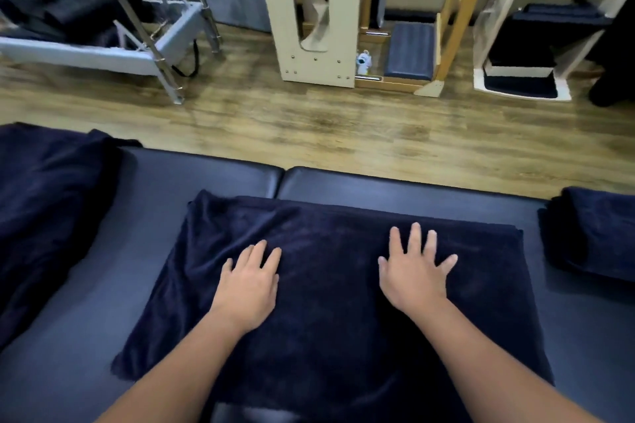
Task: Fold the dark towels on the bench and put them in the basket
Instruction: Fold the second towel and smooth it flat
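Observation:
A dark navy towel point(330, 240) lies spread flat on the padded dark bench point(206, 175) in front of me. My left hand point(249, 282) rests palm down on its left half, fingers straight. My right hand point(414, 271) presses flat on its right half with fingers spread. An unfolded dark towel point(44, 203) lies crumpled at the bench's left end. A folded dark towel point(594, 230) sits at the right edge. No basket is in view.
Beyond the bench's far edge runs a wooden floor point(326, 120). A metal-framed exercise machine point(103, 38) stands at the back left, a pale wooden unit point(316, 10) in the middle, and white shelving with dark pads point(536, 45) at the back right.

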`<state>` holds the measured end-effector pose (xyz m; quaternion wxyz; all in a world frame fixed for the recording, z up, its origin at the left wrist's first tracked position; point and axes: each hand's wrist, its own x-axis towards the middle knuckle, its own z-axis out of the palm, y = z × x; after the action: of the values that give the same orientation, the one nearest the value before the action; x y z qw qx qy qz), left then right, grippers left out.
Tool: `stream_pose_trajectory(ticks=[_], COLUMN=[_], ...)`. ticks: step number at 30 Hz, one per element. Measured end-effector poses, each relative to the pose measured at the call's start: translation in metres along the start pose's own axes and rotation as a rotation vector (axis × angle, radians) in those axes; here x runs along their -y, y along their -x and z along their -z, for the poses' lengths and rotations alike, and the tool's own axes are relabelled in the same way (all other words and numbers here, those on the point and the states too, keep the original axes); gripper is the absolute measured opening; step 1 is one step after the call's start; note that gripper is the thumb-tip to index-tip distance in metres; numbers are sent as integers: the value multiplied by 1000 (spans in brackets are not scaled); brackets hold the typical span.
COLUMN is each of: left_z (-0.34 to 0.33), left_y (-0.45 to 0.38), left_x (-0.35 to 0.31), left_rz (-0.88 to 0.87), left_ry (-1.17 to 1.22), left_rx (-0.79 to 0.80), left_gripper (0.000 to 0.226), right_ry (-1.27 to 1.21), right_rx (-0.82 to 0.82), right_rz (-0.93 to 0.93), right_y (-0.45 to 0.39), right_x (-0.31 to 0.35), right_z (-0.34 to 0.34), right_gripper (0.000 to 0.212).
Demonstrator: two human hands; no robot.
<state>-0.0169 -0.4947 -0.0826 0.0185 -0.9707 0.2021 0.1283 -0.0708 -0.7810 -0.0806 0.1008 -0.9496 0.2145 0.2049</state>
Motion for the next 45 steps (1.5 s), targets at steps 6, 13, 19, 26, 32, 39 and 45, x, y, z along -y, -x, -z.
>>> stream_pose_trajectory(ticks=[6, 13, 19, 26, 32, 39, 45], left_z=[-14, -20, -17, -19, -28, -27, -36], left_y=[61, 98, 116, 153, 168, 177, 186], left_x=[62, 112, 144, 189, 195, 199, 197], left_rz=[304, 686, 692, 642, 627, 666, 783], left_ry=[10, 201, 318, 1309, 721, 774, 697], left_rx=[-20, -125, 16, -255, 119, 94, 64], left_gripper=[60, 50, 45, 20, 41, 26, 16], right_ry=[99, -9, -7, -489, -144, -146, -113], right_rx=[51, -44, -91, -118, 46, 144, 78], right_rz=[503, 627, 432, 306, 358, 473, 567], right_y=[15, -16, -42, -66, -62, -68, -65], right_x=[104, 218, 303, 348, 381, 402, 406], right_z=[-15, -9, 3, 15, 4, 5, -5], right_gripper=[68, 38, 46, 28, 17, 22, 27])
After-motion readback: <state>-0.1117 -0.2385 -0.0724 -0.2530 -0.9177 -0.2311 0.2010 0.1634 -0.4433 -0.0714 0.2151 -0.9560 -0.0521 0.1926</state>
